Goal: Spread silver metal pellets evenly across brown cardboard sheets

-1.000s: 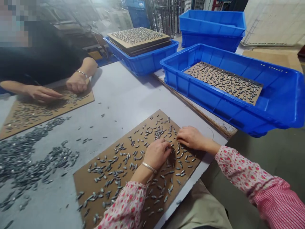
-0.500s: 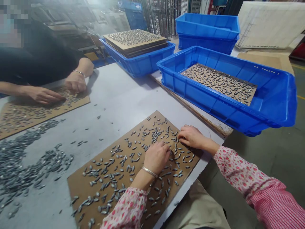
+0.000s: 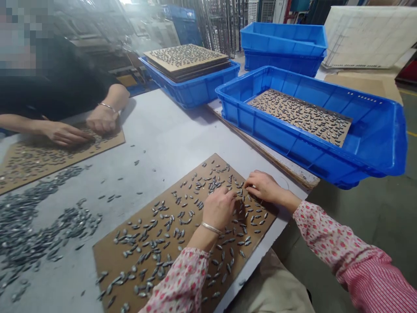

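A brown cardboard sheet (image 3: 110, 254) lies on the grey table in front of me, strewn with several small grey metal pieces (image 3: 153, 237). My left hand (image 3: 219, 208) rests on the sheet's right part, fingers curled down onto the pieces. My right hand (image 3: 263, 187) lies just to its right near the sheet's far corner, fingers bent and pinched at the pieces. What either hand holds is hidden beneath the fingers.
A loose heap of grey pieces (image 3: 29, 226) covers the table at left. Across the table another person's hands (image 3: 81, 128) work on a second cardboard sheet (image 3: 19, 163). Blue crates (image 3: 374, 143) with loaded sheets stand at right and behind; the table edge runs below my arms.
My left hand has shifted slightly up and right, closer to my right hand. The other person's hands have moved a little over their sheet.
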`<act>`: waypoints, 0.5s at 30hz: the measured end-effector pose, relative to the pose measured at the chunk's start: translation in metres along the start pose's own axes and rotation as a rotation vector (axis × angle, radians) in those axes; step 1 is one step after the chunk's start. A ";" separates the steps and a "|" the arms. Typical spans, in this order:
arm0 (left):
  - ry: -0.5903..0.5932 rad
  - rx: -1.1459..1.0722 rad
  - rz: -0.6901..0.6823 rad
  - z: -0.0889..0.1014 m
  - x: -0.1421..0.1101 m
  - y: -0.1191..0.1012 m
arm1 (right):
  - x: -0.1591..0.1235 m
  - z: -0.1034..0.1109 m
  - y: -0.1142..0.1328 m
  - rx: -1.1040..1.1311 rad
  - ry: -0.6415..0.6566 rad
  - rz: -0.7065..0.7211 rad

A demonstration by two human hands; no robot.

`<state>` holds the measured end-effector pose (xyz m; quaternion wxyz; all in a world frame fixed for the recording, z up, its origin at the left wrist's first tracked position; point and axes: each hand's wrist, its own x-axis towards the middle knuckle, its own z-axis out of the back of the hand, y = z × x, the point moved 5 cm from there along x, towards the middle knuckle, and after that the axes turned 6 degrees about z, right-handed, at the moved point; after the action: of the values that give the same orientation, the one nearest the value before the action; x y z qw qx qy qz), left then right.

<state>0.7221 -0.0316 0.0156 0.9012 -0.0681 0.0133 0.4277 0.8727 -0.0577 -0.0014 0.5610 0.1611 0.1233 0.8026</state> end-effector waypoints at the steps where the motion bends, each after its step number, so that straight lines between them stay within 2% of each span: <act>1: 0.003 0.000 -0.010 -0.001 0.004 -0.002 | -0.001 0.002 -0.005 0.014 -0.034 -0.031; 4: 0.004 0.018 -0.049 -0.008 0.013 -0.007 | -0.003 0.003 -0.016 0.040 -0.084 -0.079; 7: 0.003 0.057 -0.097 -0.014 0.019 -0.010 | -0.005 -0.002 -0.021 0.031 -0.069 -0.103; 15: -0.006 0.140 -0.158 -0.015 0.019 -0.012 | -0.003 -0.009 -0.013 -0.029 0.009 -0.112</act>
<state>0.7443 -0.0262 0.0001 0.9347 -0.0045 0.0350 0.3537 0.8814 -0.0563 -0.0152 0.6067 0.1423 0.1230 0.7723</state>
